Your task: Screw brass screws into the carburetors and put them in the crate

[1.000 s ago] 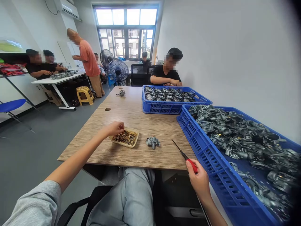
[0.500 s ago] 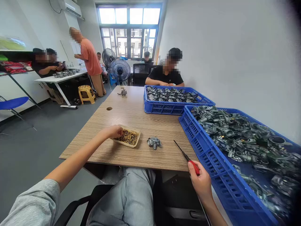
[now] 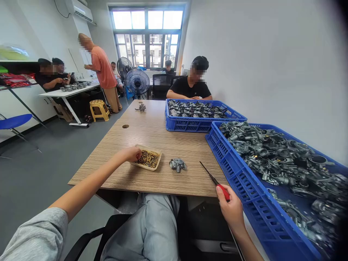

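Note:
My left hand (image 3: 133,154) reaches over the left side of a small cream tray (image 3: 160,156) of small brass pieces (image 3: 149,158). Its fingers are curled closed and point down among the pieces; what they pinch, if anything, is hidden. A grey metal carburetor body (image 3: 178,164) lies on the table just right of the tray, untouched. At the table's front edge my right hand (image 3: 232,206) is closed round the red handle of a screwdriver (image 3: 223,192). The dark shaft points up and left, towards the carburetor's right side.
A blue crate (image 3: 231,165) heaped with carburetor bodies stands on my right. Behind it, another blue crate (image 3: 187,125) holds more. One more carburetor (image 3: 141,107) lies on the far part of the wooden table (image 3: 108,163). A person (image 3: 190,87) sits opposite; others are at the left.
My left hand has shifted slightly within the tray's left side, fingers still curled down. My right hand keeps hold of the screwdriver. The whole view has shifted a little.

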### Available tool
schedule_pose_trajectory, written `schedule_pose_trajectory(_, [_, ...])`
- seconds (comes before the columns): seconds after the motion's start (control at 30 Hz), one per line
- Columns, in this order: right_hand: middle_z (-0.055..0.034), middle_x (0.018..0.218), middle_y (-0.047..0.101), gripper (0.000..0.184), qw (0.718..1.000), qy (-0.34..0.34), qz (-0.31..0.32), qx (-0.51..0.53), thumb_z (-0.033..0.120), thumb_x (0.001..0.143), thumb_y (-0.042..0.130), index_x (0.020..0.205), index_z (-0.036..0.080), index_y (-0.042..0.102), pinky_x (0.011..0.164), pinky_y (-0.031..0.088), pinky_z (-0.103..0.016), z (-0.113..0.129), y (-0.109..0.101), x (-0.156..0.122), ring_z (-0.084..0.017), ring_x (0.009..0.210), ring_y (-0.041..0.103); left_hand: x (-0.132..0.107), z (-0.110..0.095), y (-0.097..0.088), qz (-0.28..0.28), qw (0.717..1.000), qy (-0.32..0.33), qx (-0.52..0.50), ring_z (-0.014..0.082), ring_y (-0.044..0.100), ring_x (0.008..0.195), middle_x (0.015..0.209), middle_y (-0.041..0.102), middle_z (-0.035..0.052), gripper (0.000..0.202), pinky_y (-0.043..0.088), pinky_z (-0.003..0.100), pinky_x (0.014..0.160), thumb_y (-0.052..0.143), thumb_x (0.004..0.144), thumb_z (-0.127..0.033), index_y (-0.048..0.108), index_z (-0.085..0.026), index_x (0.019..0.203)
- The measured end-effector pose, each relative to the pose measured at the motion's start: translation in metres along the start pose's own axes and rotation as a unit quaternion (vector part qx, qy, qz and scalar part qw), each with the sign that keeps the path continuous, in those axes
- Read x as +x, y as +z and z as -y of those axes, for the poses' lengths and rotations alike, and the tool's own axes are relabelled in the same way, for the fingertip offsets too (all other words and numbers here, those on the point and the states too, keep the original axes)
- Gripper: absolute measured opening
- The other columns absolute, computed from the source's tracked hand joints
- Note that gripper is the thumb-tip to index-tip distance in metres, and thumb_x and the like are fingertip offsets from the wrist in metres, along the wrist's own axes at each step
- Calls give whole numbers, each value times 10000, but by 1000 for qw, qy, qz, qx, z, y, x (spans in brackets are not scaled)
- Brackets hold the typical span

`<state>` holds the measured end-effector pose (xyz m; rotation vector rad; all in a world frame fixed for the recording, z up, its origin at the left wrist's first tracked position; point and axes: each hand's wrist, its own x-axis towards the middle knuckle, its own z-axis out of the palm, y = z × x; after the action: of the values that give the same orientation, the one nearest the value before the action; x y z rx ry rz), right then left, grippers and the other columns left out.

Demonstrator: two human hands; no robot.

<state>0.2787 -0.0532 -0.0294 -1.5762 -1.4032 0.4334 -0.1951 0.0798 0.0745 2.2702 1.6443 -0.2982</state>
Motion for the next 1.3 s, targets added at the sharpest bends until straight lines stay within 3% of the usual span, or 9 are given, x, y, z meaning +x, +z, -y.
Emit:
schedule_pose_trajectory(0.33, [-80, 899, 712, 430, 1000, 2, -1, 6, 598, 906, 549, 965, 189, 667, 794, 485, -363, 1, 0, -2, -261, 849, 648, -2, -3, 2, -14, 1000, 14, 12, 129, 413, 562, 643, 604, -12, 215, 308, 259, 573, 604, 620, -35, 685, -199, 733])
schedule_pose_trajectory(0.67, [-61, 864, 699, 419, 1000, 2, -1, 2, 592, 924, 532, 962, 195, 660, 756, 482, -346, 10, -2, -2, -241, 799, 634, -7, -6, -5, -28, 999, 17, -13, 145, 475, 564, 615, 612, -9, 137, 316, 265, 565, 597, 598, -80, 620, -203, 654])
schedule_pose_trajectory(0.8, [-74, 887, 707, 416, 1000, -3, 1, -3, 586, 937, 521, 976, 195, 658, 768, 480, -355, 9, -2, -3, -248, 813, 636, -11, -12, -16, -74, 994, 48, -63, 150, 566, 637, 709, 653, -8, 105, 371, 246, 586, 602, 692, -157, 632, -208, 780])
schedule_pose_trajectory(0.9, [-81, 902, 713, 413, 1000, -4, 2, -3, 582, 939, 523, 983, 195, 657, 782, 481, -360, 8, -1, -3, -255, 832, 647, -16, -38, -18, -183, 966, 118, -139, 136, 575, 653, 757, 658, -15, 112, 397, 240, 614, 590, 751, -176, 625, -206, 853])
schedule_pose_trajectory(1.0, [-77, 895, 712, 407, 1000, -4, -2, -4, 578, 941, 525, 985, 195, 657, 779, 481, -358, 7, -1, -3, -253, 829, 647, -20, -83, -7, -278, 929, 161, -184, 127, 582, 685, 780, 647, -20, 81, 424, 241, 668, 588, 798, -162, 615, -205, 860])
schedule_pose_trajectory(1.17, [-75, 885, 710, 402, 1000, -7, 0, -1, 572, 944, 526, 973, 193, 655, 770, 487, -353, 8, -1, -2, -249, 821, 646, -13, -155, 32, -304, 884, 191, -299, 125, 580, 709, 803, 633, -9, 107, 448, 236, 680, 575, 819, -117, 617, -201, 870])
schedule_pose_trajectory(1.3, [-83, 893, 714, 402, 1000, -15, -1, 4, 571, 947, 521, 975, 192, 651, 780, 492, -356, 10, -2, -2, -254, 837, 647, 4, -180, 64, -310, 869, 168, -347, 118, 561, 686, 824, 652, -8, 116, 445, 232, 664, 594, 821, -117, 629, -199, 895])
